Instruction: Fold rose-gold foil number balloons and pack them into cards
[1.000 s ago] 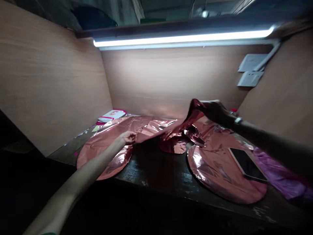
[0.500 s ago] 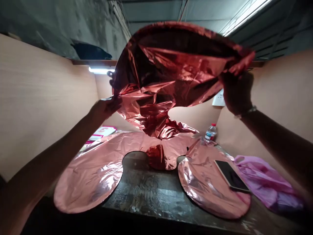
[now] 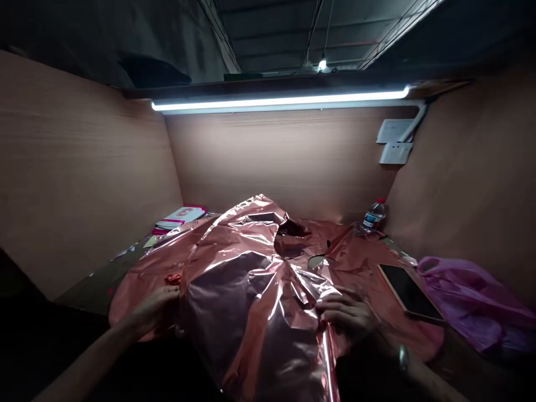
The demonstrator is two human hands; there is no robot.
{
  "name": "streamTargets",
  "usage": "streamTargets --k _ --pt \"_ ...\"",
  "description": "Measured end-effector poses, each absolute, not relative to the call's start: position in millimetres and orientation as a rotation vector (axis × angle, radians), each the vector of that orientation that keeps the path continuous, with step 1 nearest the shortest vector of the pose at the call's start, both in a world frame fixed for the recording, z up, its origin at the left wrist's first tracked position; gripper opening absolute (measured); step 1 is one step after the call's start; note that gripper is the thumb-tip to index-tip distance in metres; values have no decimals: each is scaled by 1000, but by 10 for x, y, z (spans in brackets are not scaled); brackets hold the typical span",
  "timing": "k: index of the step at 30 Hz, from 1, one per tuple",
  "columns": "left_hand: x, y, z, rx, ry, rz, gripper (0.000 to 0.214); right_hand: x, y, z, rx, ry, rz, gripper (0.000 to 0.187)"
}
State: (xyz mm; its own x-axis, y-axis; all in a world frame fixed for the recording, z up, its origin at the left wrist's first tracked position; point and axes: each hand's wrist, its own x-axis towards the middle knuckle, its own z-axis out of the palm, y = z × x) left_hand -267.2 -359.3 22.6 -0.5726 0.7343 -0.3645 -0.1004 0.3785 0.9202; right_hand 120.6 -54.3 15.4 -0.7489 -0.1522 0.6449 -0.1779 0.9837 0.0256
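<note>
A large, uninflated rose-gold foil balloon (image 3: 255,290) is spread over the tabletop, its near part folded toward me and hanging past the front edge. At its left side, my left hand (image 3: 157,307) is closed on the foil edge, with the fingertips partly hidden. My right hand (image 3: 347,312) has its fingers bent over the balloon's right fold, gripping the creased foil. Through gaps in the balloon, a bit of dark tabletop shows. A phone (image 3: 410,293) with a dark screen lies on the foil to the right of my right hand.
A pink plastic bag (image 3: 473,301) lies at the right. Behind it stands a red-capped bottle (image 3: 373,215). Printed cards (image 3: 180,216) are stacked at the back left. Wooden panels enclose the table on three sides, with a lit tube lamp (image 3: 280,101) above.
Both hands have come down and toward me, bringing the raised part of the foil balloon down over the rest. The back panel and lamp, previously mostly covered, are now visible.
</note>
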Motion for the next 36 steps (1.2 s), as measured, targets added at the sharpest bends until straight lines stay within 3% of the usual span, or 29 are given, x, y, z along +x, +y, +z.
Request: streamTargets --k 4,10,12,15,19,24,27,32,36 --pt "-2953 -3596 460 621 2015 1003 48 1167 -530 -43 272 -2514 116 22" --pt "-2917 -2407 927 1449 2285 1219 37 1168 -630 -295 325 -2557 121 22" --pt "-2825 -1761 856 1631 2339 1310 31 1154 -665 -328 310 -2568 112 19" --pt "-2715 -885 537 1447 2459 1601 35 1144 -701 -309 276 -2566 115 19" --pt "-2680 -239 -62 1327 2503 1550 37 1278 -665 -205 244 -2746 123 18" --pt "-2829 -84 -511 1342 2465 1322 35 1578 -275 153 74 -2824 544 52" --pt "-2889 -79 -546 1300 2484 1312 41 1348 124 358 -277 -2693 800 46" --pt "-2844 -104 -498 1325 2445 1382 43 202 665 59 -401 -2653 464 38" --pt "-2819 -126 -482 1381 2400 1429 38 -480 944 -256 -529 -2553 272 53"
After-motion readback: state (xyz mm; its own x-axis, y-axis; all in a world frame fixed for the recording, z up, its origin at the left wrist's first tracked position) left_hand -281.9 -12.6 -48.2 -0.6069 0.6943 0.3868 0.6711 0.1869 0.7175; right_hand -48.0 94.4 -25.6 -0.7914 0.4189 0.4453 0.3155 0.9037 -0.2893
